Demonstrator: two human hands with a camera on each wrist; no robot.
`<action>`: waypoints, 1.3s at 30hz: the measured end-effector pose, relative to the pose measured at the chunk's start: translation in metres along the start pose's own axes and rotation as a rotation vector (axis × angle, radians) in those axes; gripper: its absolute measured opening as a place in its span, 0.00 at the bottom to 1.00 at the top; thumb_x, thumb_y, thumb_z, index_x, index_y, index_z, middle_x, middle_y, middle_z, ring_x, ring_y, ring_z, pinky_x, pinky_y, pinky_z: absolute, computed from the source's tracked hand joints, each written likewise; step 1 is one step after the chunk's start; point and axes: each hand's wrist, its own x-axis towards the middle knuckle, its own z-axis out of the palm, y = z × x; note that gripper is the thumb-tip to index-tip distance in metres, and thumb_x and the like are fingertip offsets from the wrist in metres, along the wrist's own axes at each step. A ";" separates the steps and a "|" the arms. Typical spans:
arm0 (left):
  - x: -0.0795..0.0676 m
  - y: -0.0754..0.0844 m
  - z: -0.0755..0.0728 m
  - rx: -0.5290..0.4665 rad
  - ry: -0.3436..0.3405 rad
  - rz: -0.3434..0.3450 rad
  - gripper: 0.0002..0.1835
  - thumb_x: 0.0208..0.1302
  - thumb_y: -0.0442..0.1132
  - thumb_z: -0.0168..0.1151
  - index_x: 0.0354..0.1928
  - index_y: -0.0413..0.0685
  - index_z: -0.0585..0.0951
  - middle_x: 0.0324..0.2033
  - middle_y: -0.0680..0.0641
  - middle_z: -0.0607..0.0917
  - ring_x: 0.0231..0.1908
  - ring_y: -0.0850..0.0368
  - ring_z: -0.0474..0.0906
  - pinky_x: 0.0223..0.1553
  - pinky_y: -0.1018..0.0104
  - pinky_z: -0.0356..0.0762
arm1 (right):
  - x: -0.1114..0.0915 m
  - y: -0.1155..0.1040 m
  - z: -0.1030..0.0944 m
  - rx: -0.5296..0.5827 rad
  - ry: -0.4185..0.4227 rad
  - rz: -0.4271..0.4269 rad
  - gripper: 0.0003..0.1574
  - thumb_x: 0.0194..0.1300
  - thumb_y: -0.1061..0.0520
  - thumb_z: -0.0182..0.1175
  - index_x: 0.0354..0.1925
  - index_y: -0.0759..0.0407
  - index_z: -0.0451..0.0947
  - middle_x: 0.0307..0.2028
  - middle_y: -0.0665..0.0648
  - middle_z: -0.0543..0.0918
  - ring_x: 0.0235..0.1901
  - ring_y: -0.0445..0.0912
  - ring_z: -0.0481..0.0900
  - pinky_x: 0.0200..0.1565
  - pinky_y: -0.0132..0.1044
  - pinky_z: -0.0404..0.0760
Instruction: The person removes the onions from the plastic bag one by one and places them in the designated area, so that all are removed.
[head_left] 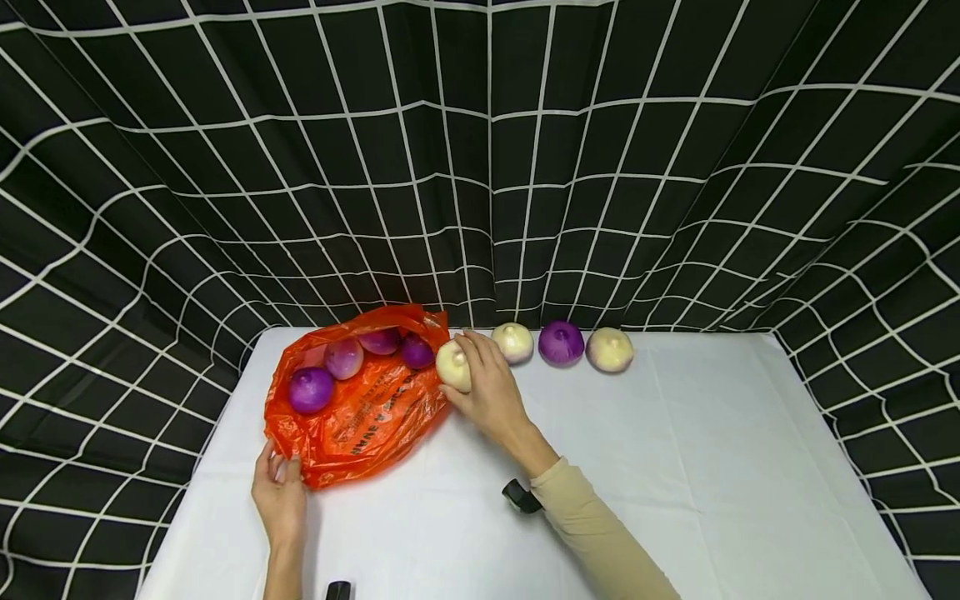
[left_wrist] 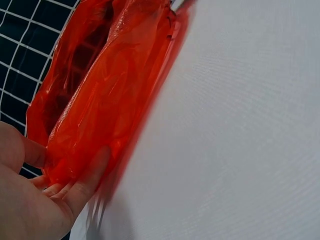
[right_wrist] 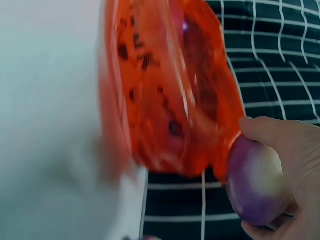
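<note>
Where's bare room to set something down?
Widest: white tablecloth, between right sleeve and right edge, nearer than three lined-up onions. Smaller: between that sleeve and left hand, nearer than the red plastic bag. Crowded: far edge, from bag to onions.

3 onions (head_left: 561, 343) sit right of the bag (head_left: 382, 450).

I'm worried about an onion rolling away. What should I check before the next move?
1. Right hand gripping the pale-topped onion: ok.
2. Left hand holding the bag at its near left edge: ok.
3. Bag mouth open: ok, purple onions show inside.
4. Gripped onion clear of the bag: cannot tell, very close.
5. Three loose onions on the table: ok.
</note>
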 end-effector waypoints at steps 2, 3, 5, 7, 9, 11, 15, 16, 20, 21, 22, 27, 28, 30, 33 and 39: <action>0.001 0.000 -0.001 -0.002 0.002 -0.001 0.29 0.70 0.28 0.49 0.72 0.36 0.61 0.50 0.44 0.71 0.37 0.73 0.70 0.32 0.86 0.72 | -0.001 0.009 -0.005 0.006 0.013 0.021 0.48 0.48 0.51 0.78 0.63 0.66 0.69 0.62 0.65 0.71 0.63 0.56 0.68 0.67 0.48 0.66; 0.001 0.000 -0.001 -0.005 0.002 -0.002 0.29 0.70 0.28 0.49 0.72 0.36 0.61 0.51 0.43 0.71 0.37 0.74 0.70 0.33 0.87 0.72 | -0.001 0.013 -0.007 0.007 0.020 0.035 0.49 0.48 0.51 0.78 0.63 0.66 0.69 0.62 0.65 0.71 0.63 0.57 0.68 0.67 0.48 0.66; 0.001 0.000 -0.001 -0.007 0.001 -0.001 0.29 0.70 0.28 0.49 0.72 0.36 0.60 0.51 0.41 0.71 0.38 0.74 0.70 0.34 0.87 0.72 | -0.002 0.022 -0.012 0.006 0.036 0.059 0.49 0.47 0.52 0.78 0.63 0.66 0.69 0.62 0.65 0.71 0.63 0.57 0.67 0.66 0.49 0.67; 0.000 0.000 0.000 -0.003 0.000 0.005 0.29 0.70 0.28 0.50 0.72 0.36 0.61 0.51 0.42 0.71 0.38 0.75 0.70 0.34 0.87 0.72 | -0.003 0.031 -0.017 0.002 0.053 0.081 0.49 0.47 0.54 0.79 0.63 0.66 0.69 0.62 0.66 0.71 0.63 0.58 0.67 0.66 0.49 0.67; -0.001 0.001 0.001 -0.009 0.000 0.016 0.29 0.70 0.28 0.50 0.72 0.36 0.61 0.49 0.44 0.72 0.38 0.75 0.71 0.35 0.87 0.73 | -0.004 0.040 -0.022 -0.002 0.063 0.102 0.49 0.47 0.55 0.79 0.64 0.66 0.68 0.62 0.66 0.70 0.64 0.58 0.66 0.66 0.49 0.66; -0.001 0.000 0.001 -0.019 -0.003 0.021 0.29 0.69 0.27 0.51 0.72 0.36 0.61 0.45 0.48 0.72 0.36 0.75 0.71 0.32 0.87 0.73 | -0.006 0.048 -0.028 -0.001 0.071 0.124 0.49 0.47 0.56 0.79 0.64 0.67 0.68 0.63 0.66 0.70 0.64 0.58 0.65 0.67 0.49 0.65; -0.002 0.000 0.002 -0.049 -0.009 0.025 0.30 0.68 0.25 0.51 0.72 0.35 0.61 0.40 0.54 0.72 0.34 0.74 0.73 0.27 0.85 0.73 | -0.009 0.065 -0.042 0.011 0.099 0.172 0.49 0.47 0.57 0.78 0.64 0.69 0.67 0.63 0.68 0.69 0.65 0.59 0.64 0.68 0.49 0.62; -0.002 -0.001 0.002 -0.050 -0.011 0.019 0.30 0.68 0.25 0.51 0.72 0.35 0.60 0.40 0.54 0.72 0.33 0.74 0.73 0.26 0.84 0.72 | -0.010 0.069 -0.046 0.012 0.111 0.192 0.49 0.47 0.57 0.78 0.64 0.69 0.67 0.63 0.68 0.69 0.65 0.59 0.64 0.68 0.50 0.62; -0.001 -0.002 0.002 -0.028 -0.007 0.015 0.30 0.69 0.26 0.51 0.72 0.36 0.61 0.42 0.51 0.72 0.33 0.75 0.73 0.28 0.85 0.73 | -0.009 0.090 -0.064 0.037 0.164 0.284 0.49 0.49 0.58 0.77 0.64 0.70 0.66 0.64 0.69 0.68 0.65 0.61 0.63 0.68 0.51 0.60; -0.001 -0.002 0.001 -0.025 -0.005 0.014 0.30 0.69 0.27 0.51 0.72 0.36 0.61 0.43 0.51 0.72 0.33 0.75 0.73 0.29 0.85 0.73 | -0.009 0.095 -0.068 0.044 0.175 0.309 0.48 0.50 0.58 0.77 0.64 0.70 0.66 0.64 0.69 0.68 0.65 0.61 0.63 0.68 0.51 0.60; -0.001 -0.002 0.001 -0.021 -0.004 0.013 0.30 0.69 0.27 0.51 0.72 0.36 0.61 0.43 0.50 0.72 0.34 0.75 0.73 0.30 0.86 0.74 | -0.009 0.101 -0.072 0.046 0.187 0.331 0.48 0.50 0.57 0.76 0.65 0.70 0.66 0.64 0.68 0.68 0.65 0.61 0.63 0.68 0.52 0.60; 0.000 -0.001 0.002 -0.024 0.007 0.001 0.30 0.69 0.27 0.52 0.72 0.37 0.61 0.42 0.51 0.72 0.34 0.75 0.73 0.32 0.87 0.74 | -0.011 0.125 -0.086 0.030 0.239 0.387 0.49 0.49 0.57 0.77 0.65 0.70 0.66 0.63 0.69 0.69 0.64 0.61 0.63 0.66 0.53 0.61; 0.000 0.000 0.002 -0.025 0.009 -0.001 0.30 0.69 0.27 0.52 0.72 0.37 0.61 0.42 0.52 0.72 0.34 0.75 0.72 0.32 0.87 0.73 | -0.012 0.130 -0.087 0.022 0.245 0.392 0.49 0.49 0.57 0.77 0.65 0.70 0.66 0.63 0.69 0.69 0.64 0.61 0.63 0.66 0.52 0.62; 0.000 0.000 0.002 -0.024 0.013 -0.004 0.30 0.69 0.27 0.51 0.72 0.37 0.62 0.43 0.51 0.71 0.35 0.75 0.72 0.32 0.87 0.73 | -0.016 0.139 -0.090 0.014 0.254 0.398 0.49 0.49 0.57 0.77 0.64 0.71 0.66 0.62 0.69 0.70 0.64 0.61 0.64 0.66 0.52 0.61; -0.001 0.000 0.002 -0.016 0.015 -0.006 0.30 0.69 0.28 0.51 0.72 0.37 0.61 0.45 0.48 0.71 0.36 0.75 0.71 0.34 0.87 0.73 | -0.022 0.153 -0.096 0.001 0.265 0.428 0.49 0.49 0.57 0.77 0.64 0.71 0.67 0.62 0.69 0.70 0.64 0.62 0.64 0.67 0.53 0.61; -0.002 -0.002 0.003 -0.029 0.006 -0.014 0.30 0.70 0.28 0.51 0.72 0.38 0.61 0.45 0.50 0.72 0.37 0.74 0.72 0.35 0.87 0.74 | -0.037 0.177 -0.115 -0.016 0.296 0.524 0.48 0.51 0.56 0.75 0.65 0.70 0.66 0.63 0.69 0.68 0.65 0.63 0.63 0.66 0.54 0.62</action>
